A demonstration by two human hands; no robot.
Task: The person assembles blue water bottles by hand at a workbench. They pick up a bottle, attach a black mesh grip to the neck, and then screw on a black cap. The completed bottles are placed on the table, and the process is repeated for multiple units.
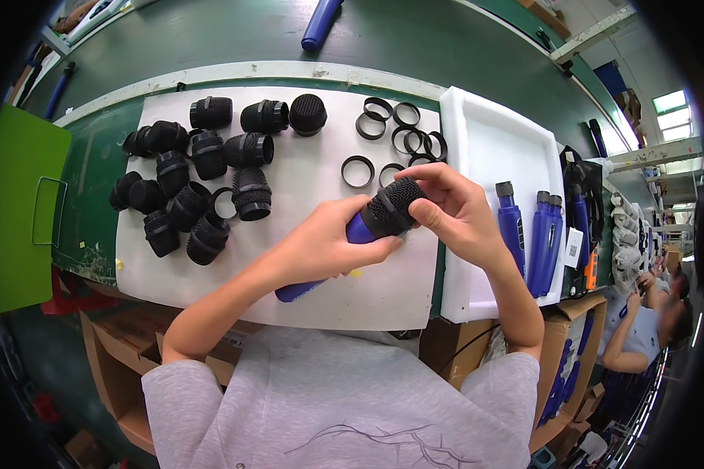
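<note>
A wireless microphone with a blue body and black mesh head [395, 205] is held tilted over the white work sheet [321, 301]. My left hand [332, 238] is wrapped round its blue body, whose lower end shows below the wrist. The fingers and thumb of my right hand [457, 211] grip the mesh head from the other side. Just beyond my hands lie several black rings [357, 171], some overlapping. Loose black microphone heads [251, 194] are grouped on the sheet's left half.
At the right, a white foam tray [455, 117] holds several blue microphone bodies [511, 223]. A green panel [19, 211] stands far left. Beyond a pale rail, another blue microphone [318, 27] lies on a green belt. Cardboard boxes [117, 344] sit below the table; a person [637, 320] is far right.
</note>
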